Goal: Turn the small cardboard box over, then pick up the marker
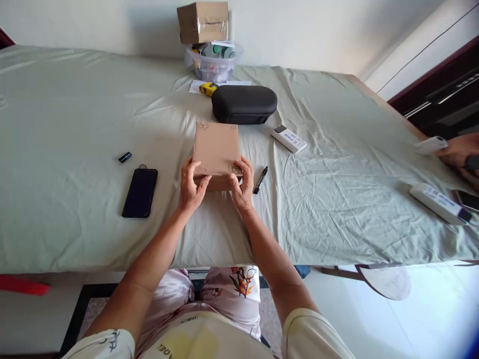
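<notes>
Surface: a wide table (pixel 337 209) under a wrinkled pale green cloth, its near edge running across the lower half of the view.
Room: a plain light wall behind the table, a pale glossy floor below right, dark wooden furniture at the far right.
Box: a flat brown cardboard box (pixel 217 149) lies on the cloth at the middle of the table, its short end toward the person; small line drawings mark its top corners.
Left hand: the left hand (pixel 191 185) clasps the box's near left corner, fingers curled over the top, thumb at the end face.
Right hand: the right hand (pixel 243 185) grips the near right corner the same way, fingers bent on the top.
Near the box: a black marker (pixel 261 179) just right of it, a dark phone (pixel 140 192) and a small black cap (pixel 124 157) to the left, a black zip case (pixel 244 103) just behind, a white remote (pixel 288 138) beside that.
Back edge: a clear tub (pixel 213 67) with a taped carton (pixel 203 21) on top.
Right edge: another person's hand (pixel 458 152) near a long white device (pixel 439 203).
Writing: print on the remote and device is too small to read.
</notes>
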`<state>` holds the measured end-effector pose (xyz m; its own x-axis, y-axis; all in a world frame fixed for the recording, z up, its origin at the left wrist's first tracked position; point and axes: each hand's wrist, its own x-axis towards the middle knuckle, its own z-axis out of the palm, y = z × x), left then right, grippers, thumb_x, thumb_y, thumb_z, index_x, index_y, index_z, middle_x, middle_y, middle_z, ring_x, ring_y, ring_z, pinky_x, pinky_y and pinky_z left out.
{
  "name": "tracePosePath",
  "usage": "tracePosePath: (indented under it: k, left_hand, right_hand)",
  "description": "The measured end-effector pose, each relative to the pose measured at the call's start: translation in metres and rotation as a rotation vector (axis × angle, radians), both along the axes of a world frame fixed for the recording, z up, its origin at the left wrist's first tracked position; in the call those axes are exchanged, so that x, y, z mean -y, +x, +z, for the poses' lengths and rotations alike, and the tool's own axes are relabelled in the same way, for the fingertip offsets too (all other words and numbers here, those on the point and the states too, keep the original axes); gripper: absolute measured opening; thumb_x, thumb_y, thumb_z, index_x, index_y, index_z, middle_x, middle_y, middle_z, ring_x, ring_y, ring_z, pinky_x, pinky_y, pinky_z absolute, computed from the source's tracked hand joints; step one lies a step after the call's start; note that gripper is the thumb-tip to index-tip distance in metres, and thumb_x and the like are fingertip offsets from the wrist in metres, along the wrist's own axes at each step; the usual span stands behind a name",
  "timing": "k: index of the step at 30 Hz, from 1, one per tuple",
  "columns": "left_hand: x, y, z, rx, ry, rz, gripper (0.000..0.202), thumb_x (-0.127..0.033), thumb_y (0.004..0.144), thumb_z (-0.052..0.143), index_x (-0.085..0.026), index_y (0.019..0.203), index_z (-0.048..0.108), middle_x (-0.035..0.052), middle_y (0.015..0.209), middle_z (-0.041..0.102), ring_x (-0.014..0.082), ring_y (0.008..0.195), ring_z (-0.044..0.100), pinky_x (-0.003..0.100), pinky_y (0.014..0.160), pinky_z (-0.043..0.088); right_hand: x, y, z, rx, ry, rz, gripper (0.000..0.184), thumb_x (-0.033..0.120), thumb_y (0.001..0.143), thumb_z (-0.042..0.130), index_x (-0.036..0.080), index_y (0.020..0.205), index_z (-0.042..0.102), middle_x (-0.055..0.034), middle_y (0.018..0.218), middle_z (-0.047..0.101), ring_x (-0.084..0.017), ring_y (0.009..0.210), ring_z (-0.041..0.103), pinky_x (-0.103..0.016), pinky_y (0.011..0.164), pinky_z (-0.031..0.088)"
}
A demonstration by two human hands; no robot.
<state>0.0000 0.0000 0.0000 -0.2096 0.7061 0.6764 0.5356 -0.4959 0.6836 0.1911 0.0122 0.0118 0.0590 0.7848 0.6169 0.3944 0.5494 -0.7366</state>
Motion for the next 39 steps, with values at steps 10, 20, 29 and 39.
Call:
tracePosePath:
  k: [10, 20, 29, 39]
  left_hand:
    - [0.002, 0.009, 0.002, 0.06, -0.01, 0.059, 0.068, -0.07, 0.089, 0.073, -0.024, 0.133, 0.051, 0.0168, 0.142, 0.06, 0.0309, 0.135, 0.061, 0.047, 0.116, 0.05]
    - [0.005, -0.01, 0.0, 0.077, -0.009, 0.021, 0.052, -0.067, 0.098, 0.061, -0.024, 0.128, 0.06, 0.0137, 0.133, 0.071, 0.0284, 0.128, 0.068, 0.044, 0.112, 0.054]
    - [0.001, -0.016, -0.001, 0.177, -0.075, -0.117, 0.054, -0.065, 0.104, 0.05, -0.023, 0.137, 0.058, 0.0161, 0.145, 0.065, 0.0276, 0.141, 0.061, 0.044, 0.122, 0.047]
    - [0.004, -0.011, -0.006, 0.16, -0.109, -0.071, 0.075, -0.061, 0.095, 0.069, -0.023, 0.155, 0.044, 0.0192, 0.16, 0.052, 0.0312, 0.15, 0.053, 0.048, 0.127, 0.042]
  right_hand:
    - [0.003, -0.019, -0.005, 0.0, 0.054, -0.108, 0.063, 0.072, 0.09, 0.071, 0.032, 0.136, 0.06, -0.0146, 0.148, 0.057, -0.033, 0.14, 0.058, -0.059, 0.118, 0.053]
    - [0.004, 0.005, 0.003, -0.066, -0.08, 0.137, 0.057, 0.07, 0.093, 0.069, 0.031, 0.135, 0.07, -0.0142, 0.153, 0.061, -0.03, 0.141, 0.062, -0.049, 0.108, 0.061]
    - [0.002, 0.01, 0.002, -0.094, -0.119, 0.218, 0.058, 0.068, 0.1, 0.059, 0.032, 0.144, 0.065, -0.0147, 0.16, 0.056, -0.028, 0.148, 0.057, -0.047, 0.11, 0.061]
    - [0.004, 0.006, 0.0, -0.102, -0.148, 0.186, 0.056, 0.066, 0.097, 0.066, 0.033, 0.142, 0.065, -0.0138, 0.159, 0.056, -0.028, 0.145, 0.058, -0.045, 0.107, 0.06]
